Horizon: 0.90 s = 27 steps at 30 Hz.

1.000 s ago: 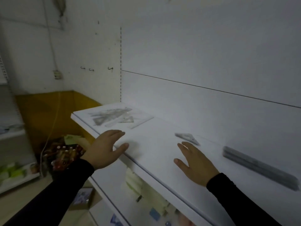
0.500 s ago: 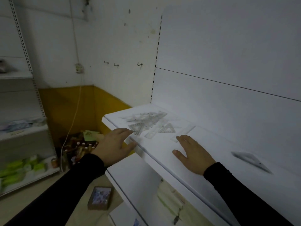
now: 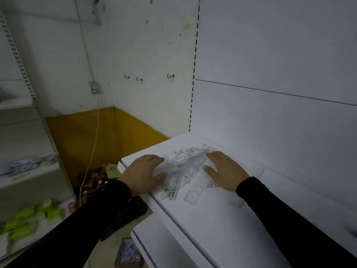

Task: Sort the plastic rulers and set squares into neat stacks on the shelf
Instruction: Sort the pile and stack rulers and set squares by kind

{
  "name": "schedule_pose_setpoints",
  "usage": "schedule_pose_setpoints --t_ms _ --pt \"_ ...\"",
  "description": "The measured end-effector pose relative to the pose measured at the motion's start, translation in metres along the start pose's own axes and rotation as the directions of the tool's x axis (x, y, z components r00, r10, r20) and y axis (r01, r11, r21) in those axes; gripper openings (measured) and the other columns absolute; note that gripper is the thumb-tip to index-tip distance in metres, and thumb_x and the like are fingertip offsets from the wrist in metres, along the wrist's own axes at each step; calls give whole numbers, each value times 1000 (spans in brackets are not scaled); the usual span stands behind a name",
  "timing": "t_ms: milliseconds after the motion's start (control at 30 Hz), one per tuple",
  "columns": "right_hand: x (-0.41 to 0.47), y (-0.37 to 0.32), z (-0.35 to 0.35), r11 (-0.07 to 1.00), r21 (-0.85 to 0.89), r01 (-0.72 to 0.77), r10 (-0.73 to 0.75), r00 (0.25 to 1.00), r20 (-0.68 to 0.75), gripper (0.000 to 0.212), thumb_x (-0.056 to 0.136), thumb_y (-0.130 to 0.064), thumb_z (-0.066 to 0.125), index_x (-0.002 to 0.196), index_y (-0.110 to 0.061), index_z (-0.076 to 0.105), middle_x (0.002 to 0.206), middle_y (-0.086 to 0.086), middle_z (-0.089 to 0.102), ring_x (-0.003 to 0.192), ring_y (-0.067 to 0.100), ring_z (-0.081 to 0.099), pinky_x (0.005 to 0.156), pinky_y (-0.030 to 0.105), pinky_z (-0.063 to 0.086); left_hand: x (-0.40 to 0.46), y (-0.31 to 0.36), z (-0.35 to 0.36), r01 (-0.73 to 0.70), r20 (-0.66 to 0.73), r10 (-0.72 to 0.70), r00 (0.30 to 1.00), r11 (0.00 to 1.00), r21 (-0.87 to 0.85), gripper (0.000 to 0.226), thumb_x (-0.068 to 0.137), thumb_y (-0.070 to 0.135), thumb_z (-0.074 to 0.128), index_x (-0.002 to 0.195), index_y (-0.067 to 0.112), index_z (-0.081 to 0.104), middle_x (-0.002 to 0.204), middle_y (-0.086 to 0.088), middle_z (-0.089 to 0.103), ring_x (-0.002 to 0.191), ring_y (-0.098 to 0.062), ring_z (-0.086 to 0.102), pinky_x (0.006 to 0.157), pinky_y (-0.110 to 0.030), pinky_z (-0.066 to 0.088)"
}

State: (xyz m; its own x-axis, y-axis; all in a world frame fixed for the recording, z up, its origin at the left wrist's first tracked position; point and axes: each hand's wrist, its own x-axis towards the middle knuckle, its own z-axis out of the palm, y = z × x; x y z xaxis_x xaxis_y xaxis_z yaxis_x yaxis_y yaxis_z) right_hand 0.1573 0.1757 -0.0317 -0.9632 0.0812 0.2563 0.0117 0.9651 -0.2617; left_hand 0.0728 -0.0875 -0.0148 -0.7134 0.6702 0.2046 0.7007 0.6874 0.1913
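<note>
**Inspector:** Start nearest the camera and take the shelf (image 3: 202, 219) as the landmark. What has changed?

**Assistant:** Both black sleeves (image 3: 289, 219) cross the shelf's near edge as before. A second ago the hands lay on bare shelf board, well short of the stock. Now they sit at the shelf's left end, one on each side of the loose pile of clear rulers and set squares (image 3: 185, 171).

**Inspector:** State of each hand?

**Assistant:** The left hand (image 3: 143, 173) rests at the pile's left side by the shelf's front corner, fingers extended and spread, tips on or touching the outermost pieces. It grasps nothing. The right hand (image 3: 226, 171) lies flat on the pile's right side, fingers straight, covering part of a piece; also nothing grasped.

**Inspector:** Condition of the pile?

**Assistant:** Unsorted. Triangles and straight rulers overlap at mixed angles, with one straight ruler (image 3: 195, 190) projecting towards the shelf's front edge. The pieces are transparent, so I cannot count them.

**Inspector:** Meaning for the task?

**Assistant:** In my judgement the reach is finished and gathering is about to begin; sorting has not started here. Thin, slick plastic lying flat will likely need sliding to an edge before lifting.

**Inspector:** Beyond the shelf?

**Assistant:** The white back panel (image 3: 270, 113), then three wall hooks (image 3: 139, 79) to its left.
</note>
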Motion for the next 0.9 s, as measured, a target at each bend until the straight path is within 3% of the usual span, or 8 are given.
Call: schedule_pose_setpoints --t_ms 200,367,567,700,833,900 --pt "34 5 18 999 41 -3 0 998 59 49 95 -37 48 139 -16 43 139 4 43 125 18 43 107 24 30 39 -25 8 -43 44 43 998 999 0 57 92 50 47 141 21 41 145 1 41 134 -15 35 111 -27 24" --pt "51 -1 23 999 40 -25 26 1000 -1 37 93 -31 54 124 -11 59 116 6 54 104 20 54 94 24 41 65 -47 17 -152 57 155 986 987 -47 50 92 51 46 130 21 54 133 2 53 121 -12 47 106 -25 34" --pt "53 -19 19 988 -38 -153 154 988 17 42 95 -39 47 132 -18 50 126 -1 45 111 15 50 97 22 37 93 -66 9 -232 138 243 960 969 -88 50 90 52 50 133 27 49 128 4 54 115 -13 50 96 -27 40" --pt "42 -20 11 938 -159 -307 319 946 57 48 94 -45 46 134 -19 46 127 1 46 115 17 47 97 24 35 104 -71 10 -259 144 284 948 951 -169 48 87 52 56 130 30 52 121 5 56 104 -11 52 86 -24 41" --pt "38 -28 11 902 -264 -341 371 926 70 38 96 -36 43 104 -3 60 103 8 58 102 21 50 85 29 39 111 -70 11 -290 133 324 937 930 -224 48 86 48 61 130 30 52 120 6 57 98 -9 52 81 -21 39" --pt "37 -30 12 904 -243 -352 370 929 30 37 96 -37 44 101 -4 60 100 7 58 100 20 50 83 29 39 113 -69 12 -295 130 335 933 920 -257 48 85 46 62 130 31 53 118 7 58 93 -7 50 78 -20 38"
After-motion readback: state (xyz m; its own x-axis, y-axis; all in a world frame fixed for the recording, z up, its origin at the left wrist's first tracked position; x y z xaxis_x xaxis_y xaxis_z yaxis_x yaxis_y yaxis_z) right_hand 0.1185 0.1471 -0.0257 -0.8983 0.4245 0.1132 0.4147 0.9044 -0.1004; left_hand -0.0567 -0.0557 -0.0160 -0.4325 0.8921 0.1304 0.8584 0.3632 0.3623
